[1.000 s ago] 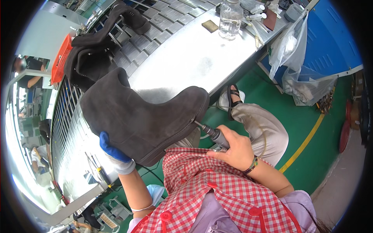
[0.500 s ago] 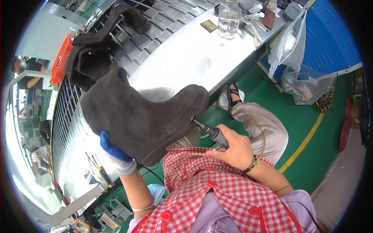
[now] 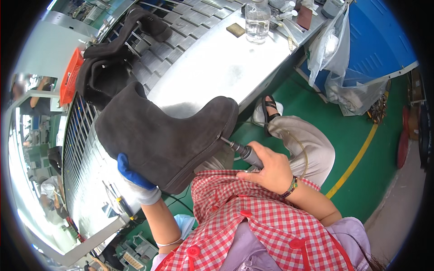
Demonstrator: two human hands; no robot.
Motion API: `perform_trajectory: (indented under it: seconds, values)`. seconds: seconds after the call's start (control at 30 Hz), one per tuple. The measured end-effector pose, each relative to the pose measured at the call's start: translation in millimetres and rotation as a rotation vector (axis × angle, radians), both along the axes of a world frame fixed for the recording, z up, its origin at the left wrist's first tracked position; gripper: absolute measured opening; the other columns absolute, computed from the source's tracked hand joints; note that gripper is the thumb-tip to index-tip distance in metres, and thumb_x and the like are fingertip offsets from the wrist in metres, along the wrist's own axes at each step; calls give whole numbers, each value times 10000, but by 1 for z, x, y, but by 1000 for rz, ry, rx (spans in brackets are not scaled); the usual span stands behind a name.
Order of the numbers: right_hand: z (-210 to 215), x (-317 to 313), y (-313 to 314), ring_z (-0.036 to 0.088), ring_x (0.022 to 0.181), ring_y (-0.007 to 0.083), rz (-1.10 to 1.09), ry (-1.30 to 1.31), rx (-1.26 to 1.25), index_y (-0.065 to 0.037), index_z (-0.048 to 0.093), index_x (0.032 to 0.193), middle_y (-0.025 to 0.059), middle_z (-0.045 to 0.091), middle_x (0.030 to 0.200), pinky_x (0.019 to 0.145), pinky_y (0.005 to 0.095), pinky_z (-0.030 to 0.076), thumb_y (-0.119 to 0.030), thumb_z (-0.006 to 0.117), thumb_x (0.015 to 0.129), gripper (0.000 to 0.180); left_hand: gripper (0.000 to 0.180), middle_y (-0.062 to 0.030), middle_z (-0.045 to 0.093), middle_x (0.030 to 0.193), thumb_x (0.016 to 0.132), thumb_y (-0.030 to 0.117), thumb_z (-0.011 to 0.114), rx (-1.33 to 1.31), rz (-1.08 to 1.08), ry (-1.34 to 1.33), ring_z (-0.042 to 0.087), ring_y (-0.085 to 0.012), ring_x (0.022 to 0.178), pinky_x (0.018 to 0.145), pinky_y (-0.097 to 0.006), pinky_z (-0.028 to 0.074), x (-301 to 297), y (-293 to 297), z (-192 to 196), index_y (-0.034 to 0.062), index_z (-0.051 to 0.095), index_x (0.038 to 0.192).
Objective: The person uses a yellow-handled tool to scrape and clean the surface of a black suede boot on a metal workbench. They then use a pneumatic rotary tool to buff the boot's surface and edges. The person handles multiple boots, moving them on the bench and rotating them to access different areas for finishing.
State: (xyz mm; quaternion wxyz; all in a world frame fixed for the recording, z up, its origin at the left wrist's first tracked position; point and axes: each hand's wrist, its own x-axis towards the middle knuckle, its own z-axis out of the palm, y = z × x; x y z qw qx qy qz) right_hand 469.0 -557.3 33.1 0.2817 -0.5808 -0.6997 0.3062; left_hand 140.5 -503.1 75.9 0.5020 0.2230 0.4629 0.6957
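Note:
A dark grey suede ankle boot lies on its side across my lap and the table edge, toe to the right. My left hand, in a white glove with blue-coated fingers, grips the boot near the heel; part of its grip is hidden beneath the boot. In my bare right hand is a grey handheld rotary grinder, fingers wrapped round its body. The grinder's thin tip touches the seam between upper and sole, near the forefoot. A thin hose trails from below my right hand.
More dark boots lie on the slatted metal conveyor. A clear bottle and a small tan pad stand on the shiny metal table. Plastic bags hang at right. Hand tools lie at lower left.
The grinder tip has moved slightly left along the boot's sole seam, my right hand shifting with it. My left hand keeps its hold. The whole view has shifted a little.

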Motion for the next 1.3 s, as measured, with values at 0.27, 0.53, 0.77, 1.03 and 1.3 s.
perform_trajectory:
  seconds: [0.27, 0.53, 0.77, 1.03, 1.3]
  values:
    - [0, -1, -2, 686, 765, 340, -32, 46, -26, -74, 522, 1256, 158, 668, 912, 658, 407, 550, -596, 768, 717, 789, 565, -137, 545, 1395, 929, 350, 501, -18, 5, 2, 541, -322, 1249, 1067, -469, 412, 5, -1, 3, 70, 458, 1417]
    - [0, -11, -14, 688, 740, 328, 53, 6, -7, -63, 524, 1259, 164, 669, 876, 631, 415, 556, -653, 718, 735, 813, 561, -137, 545, 1394, 933, 338, 494, -10, -4, 25, 540, -322, 1249, 1063, -470, 415, 5, -2, 5, 64, 452, 1420]
    - [-3, -11, -5, 693, 808, 360, 82, 178, 52, -54, 500, 1276, 194, 680, 929, 722, 412, 562, -605, 771, 716, 831, 560, -149, 531, 1401, 940, 320, 499, 48, -26, 19, 533, -310, 1258, 1071, -449, 415, 9, 1, 8, 37, 439, 1419]
    - [-20, 19, 96, 621, 1084, 390, -113, 207, 33, 59, 250, 1452, 280, 567, 1233, 904, 421, 503, -291, 703, 866, 819, 571, -146, 523, 1406, 944, 332, 525, 69, -87, 91, 523, -291, 1268, 1087, -421, 400, -70, 48, -11, 23, 442, 1416]
    - [-15, -15, 190, 513, 1171, 423, -152, -162, 223, 84, 354, 1398, 271, 533, 1215, 982, 452, 436, -266, 703, 862, 729, 539, -124, 566, 1368, 959, 398, 499, 16, -42, 54, 530, -291, 1259, 1087, -426, 397, -83, 53, -37, 52, 514, 1372]
